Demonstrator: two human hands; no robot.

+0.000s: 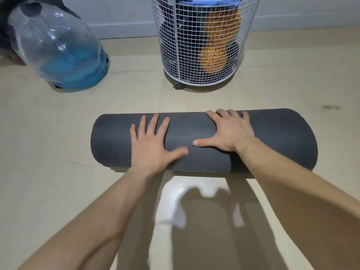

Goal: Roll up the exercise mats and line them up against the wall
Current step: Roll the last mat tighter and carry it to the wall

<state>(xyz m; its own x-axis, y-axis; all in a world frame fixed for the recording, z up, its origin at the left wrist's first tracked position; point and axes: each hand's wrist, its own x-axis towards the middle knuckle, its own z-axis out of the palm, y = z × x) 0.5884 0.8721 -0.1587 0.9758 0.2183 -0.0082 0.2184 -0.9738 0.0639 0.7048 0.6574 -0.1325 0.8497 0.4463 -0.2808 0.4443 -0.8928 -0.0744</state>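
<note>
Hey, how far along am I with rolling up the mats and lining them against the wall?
Done: the dark mat looks fully rolled. In hand: left hand and right hand press flat on it. To do: it lies on the floor short of the wall, near a wire basket and water jug. No second mat shows.

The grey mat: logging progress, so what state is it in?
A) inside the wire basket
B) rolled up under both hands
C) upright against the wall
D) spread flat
B: the grey mat lies rolled on the floor, with the left hand and right hand resting on it.
</note>
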